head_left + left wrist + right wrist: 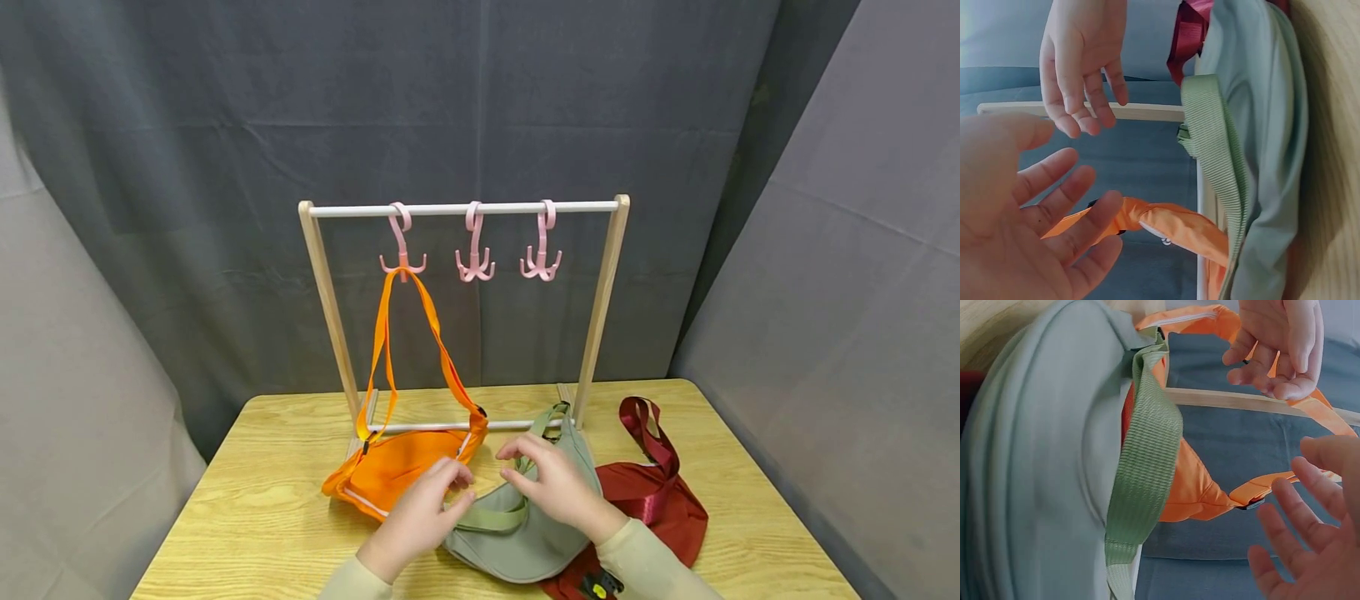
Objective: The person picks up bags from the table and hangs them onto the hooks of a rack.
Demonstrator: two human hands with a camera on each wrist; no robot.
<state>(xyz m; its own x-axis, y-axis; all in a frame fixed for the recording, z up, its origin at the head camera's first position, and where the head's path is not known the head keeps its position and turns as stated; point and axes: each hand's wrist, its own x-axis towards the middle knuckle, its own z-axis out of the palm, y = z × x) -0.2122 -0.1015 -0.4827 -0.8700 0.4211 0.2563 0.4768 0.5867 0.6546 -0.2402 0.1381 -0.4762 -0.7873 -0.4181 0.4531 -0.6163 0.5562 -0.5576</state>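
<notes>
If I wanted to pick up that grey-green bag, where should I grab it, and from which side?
Probably by its green strap, coming from above: it lies loose along the upper side of the bag and bows away from the soft body, so fingers could likely slip under it. The left hand and right hand hold nothing.

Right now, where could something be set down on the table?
The table is bare left of the orange bag and right of the red bag. The middle is crowded by the grey-green bag, left hand and right hand.
</notes>
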